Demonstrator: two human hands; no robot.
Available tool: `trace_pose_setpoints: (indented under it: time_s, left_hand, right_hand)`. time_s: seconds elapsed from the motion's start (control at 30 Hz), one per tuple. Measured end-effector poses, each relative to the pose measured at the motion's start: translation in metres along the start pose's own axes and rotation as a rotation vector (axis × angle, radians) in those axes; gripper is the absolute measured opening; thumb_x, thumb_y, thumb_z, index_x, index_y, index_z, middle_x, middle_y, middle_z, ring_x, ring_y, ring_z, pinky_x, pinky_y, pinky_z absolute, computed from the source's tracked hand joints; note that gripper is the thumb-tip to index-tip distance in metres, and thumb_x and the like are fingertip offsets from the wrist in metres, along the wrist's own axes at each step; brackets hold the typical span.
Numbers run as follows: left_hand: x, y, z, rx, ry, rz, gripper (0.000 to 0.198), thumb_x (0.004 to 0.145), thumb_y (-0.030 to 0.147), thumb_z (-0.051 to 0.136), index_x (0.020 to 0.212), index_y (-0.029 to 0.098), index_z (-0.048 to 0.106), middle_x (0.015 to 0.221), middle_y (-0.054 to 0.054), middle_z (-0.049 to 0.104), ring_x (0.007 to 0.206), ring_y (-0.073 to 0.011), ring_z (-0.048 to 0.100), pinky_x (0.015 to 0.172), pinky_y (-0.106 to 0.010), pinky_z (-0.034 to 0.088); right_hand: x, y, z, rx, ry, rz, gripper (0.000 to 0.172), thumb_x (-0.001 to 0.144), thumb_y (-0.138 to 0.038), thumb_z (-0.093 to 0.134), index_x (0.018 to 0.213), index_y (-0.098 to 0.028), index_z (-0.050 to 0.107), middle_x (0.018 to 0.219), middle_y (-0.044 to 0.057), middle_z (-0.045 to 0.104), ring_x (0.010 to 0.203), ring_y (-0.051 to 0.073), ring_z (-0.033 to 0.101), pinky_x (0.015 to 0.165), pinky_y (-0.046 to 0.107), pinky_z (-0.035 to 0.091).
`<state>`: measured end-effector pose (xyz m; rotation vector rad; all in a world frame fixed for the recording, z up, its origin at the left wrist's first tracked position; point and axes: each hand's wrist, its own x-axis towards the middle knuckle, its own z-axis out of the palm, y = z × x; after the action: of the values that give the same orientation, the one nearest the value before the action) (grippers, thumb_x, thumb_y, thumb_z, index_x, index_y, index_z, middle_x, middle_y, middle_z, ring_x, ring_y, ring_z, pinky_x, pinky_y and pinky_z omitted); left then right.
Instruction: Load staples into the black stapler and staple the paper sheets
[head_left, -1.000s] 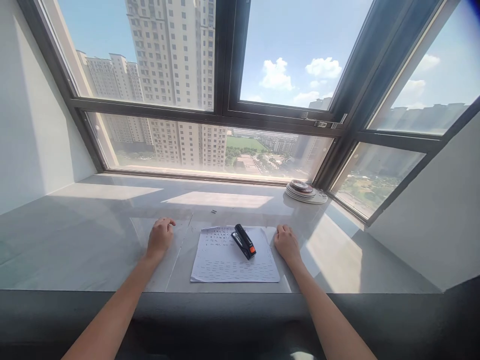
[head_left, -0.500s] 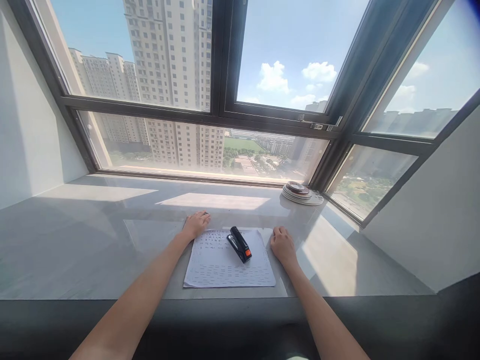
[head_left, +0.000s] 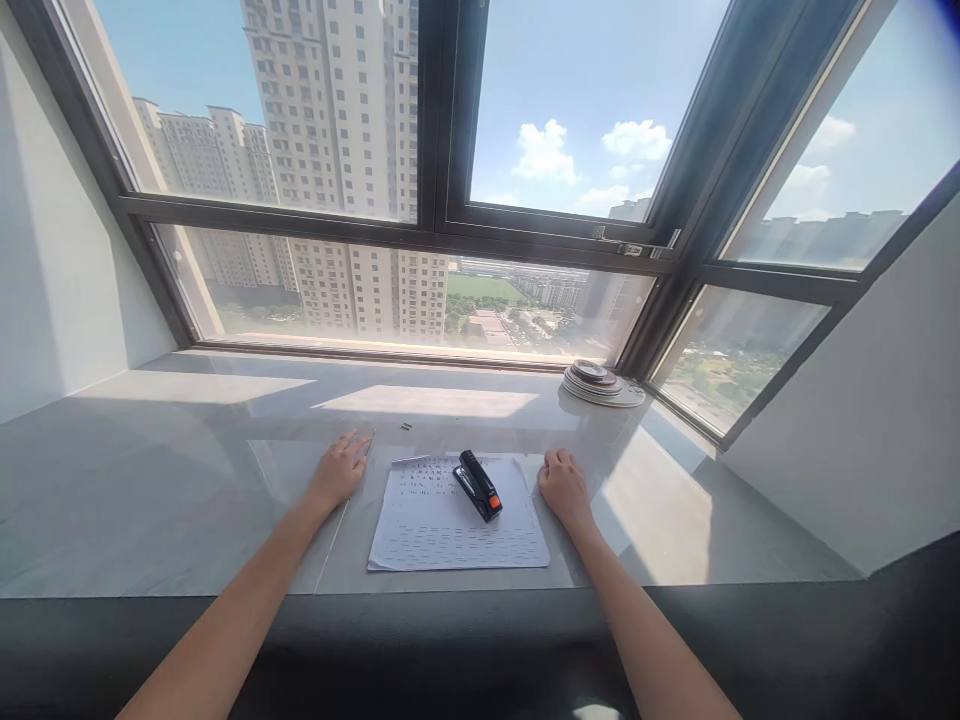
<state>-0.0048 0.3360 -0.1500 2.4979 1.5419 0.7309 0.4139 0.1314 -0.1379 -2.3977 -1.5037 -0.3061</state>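
My left hand (head_left: 339,472) rests on the grey sill to the left of the papers, its fingers spread and nothing in them. Beyond the papers' far edge lies a tiny strip, apparently staples (head_left: 406,427), apart from the hand. A black stapler (head_left: 477,487) with an orange end sits at a slant on the stack of white papers (head_left: 450,540), which carries rows of marks. Close to the right edge of that stack is my right hand (head_left: 564,490), set down on the sill with its fingers curled in and no object showing.
Several round plates or mats (head_left: 604,385) are stacked at the far right corner of the sill (head_left: 187,480), by the window frame (head_left: 375,230). White walls (head_left: 847,420) bound both sides. Bright sunlight patches fall across the stone surface.
My left hand has moved left and toward me, off the papers' far left corner, and its fingers have spread. The small strip now shows on the sill. My right hand stays about where it was.
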Motion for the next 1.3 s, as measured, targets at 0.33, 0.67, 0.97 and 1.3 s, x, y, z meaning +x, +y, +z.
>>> trace_pose_setpoints:
  time_s: [0.33,0.67,0.97,1.3]
  left_hand:
    - [-0.010,0.009,-0.007,0.071,0.112,-0.117,0.031,0.086,0.019,0.053,0.112,0.020,0.070,0.125,-0.016,0.065,0.116,-0.0365,0.058,0.100,-0.048,0.047]
    - [-0.010,0.011,-0.008,0.192,0.086,-0.115,0.032,0.090,0.020,0.050,0.116,0.019,0.068,0.119,-0.018,0.065,0.112,-0.0372,0.058,0.094,-0.049,0.048]
    - [-0.012,0.016,-0.012,0.213,0.062,-0.122,0.034,0.091,0.021,0.047,0.119,0.018,0.067,0.122,-0.018,0.065,0.113,-0.0369,0.058,0.095,-0.049,0.047]
    - [-0.013,0.016,-0.013,0.219,0.053,-0.105,0.034,0.091,0.022,0.044,0.117,0.018,0.066,0.120,-0.018,0.065,0.112,-0.0368,0.057,0.093,-0.048,0.048]
  right_hand:
    - [0.000,0.000,0.000,0.004,0.000,0.015,0.019,0.095,-0.016,0.043,0.099,-0.018,0.062,0.111,0.012,0.059,0.107,0.024,0.053,0.082,0.031,0.037]
    - [0.000,-0.001,-0.002,0.015,0.006,0.015,0.019,0.094,-0.016,0.043,0.098,-0.018,0.061,0.110,0.012,0.061,0.106,0.024,0.054,0.083,0.032,0.038]
    - [0.000,-0.001,0.000,0.040,0.000,0.030,0.022,0.099,-0.020,0.039,0.098,-0.018,0.061,0.112,0.013,0.063,0.107,0.024,0.056,0.085,0.034,0.038]
    - [0.000,0.001,0.002,0.001,0.018,0.015,0.017,0.099,-0.021,0.042,0.095,-0.020,0.058,0.110,0.011,0.062,0.105,0.025,0.055,0.083,0.034,0.037]
